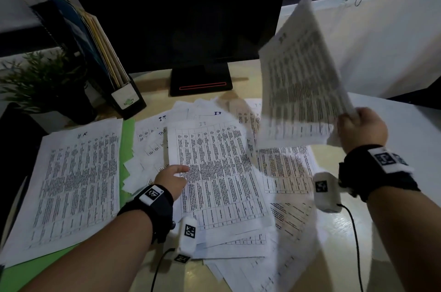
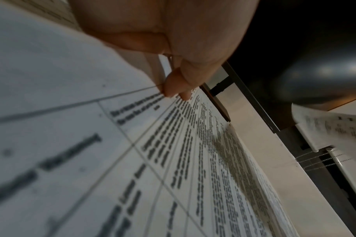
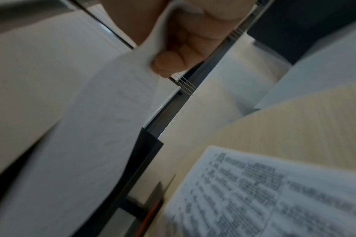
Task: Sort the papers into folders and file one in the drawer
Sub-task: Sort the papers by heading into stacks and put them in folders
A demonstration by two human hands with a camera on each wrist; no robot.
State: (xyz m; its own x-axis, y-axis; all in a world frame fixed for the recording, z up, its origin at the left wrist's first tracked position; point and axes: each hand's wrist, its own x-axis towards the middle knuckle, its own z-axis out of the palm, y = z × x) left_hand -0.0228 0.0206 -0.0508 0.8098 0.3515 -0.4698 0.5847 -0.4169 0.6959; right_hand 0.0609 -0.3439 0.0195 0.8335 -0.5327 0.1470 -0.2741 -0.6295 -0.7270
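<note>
Many printed table sheets lie in a loose pile (image 1: 281, 167) across the middle of the desk. My left hand (image 1: 170, 180) rests on the top sheet (image 1: 214, 172) near its left edge, and its fingertips (image 2: 177, 91) press on the printed side (image 2: 173, 160). My right hand (image 1: 361, 128) grips the lower corner of a lifted sheet (image 1: 300, 81) and holds it upright above the pile's right side. In the right wrist view its fingers (image 3: 183, 48) curl round that blurred sheet (image 3: 101, 128). A green folder (image 1: 126, 139) lies at the left with a stack of sheets (image 1: 76, 184) on it.
A dark monitor (image 1: 179, 17) on a black stand (image 1: 201, 79) fills the back of the desk. At back left stand a black file holder (image 1: 124, 98) with upright folders (image 1: 102, 41) and a potted plant (image 1: 45, 79). A white partition (image 1: 381, 36) rises at the right.
</note>
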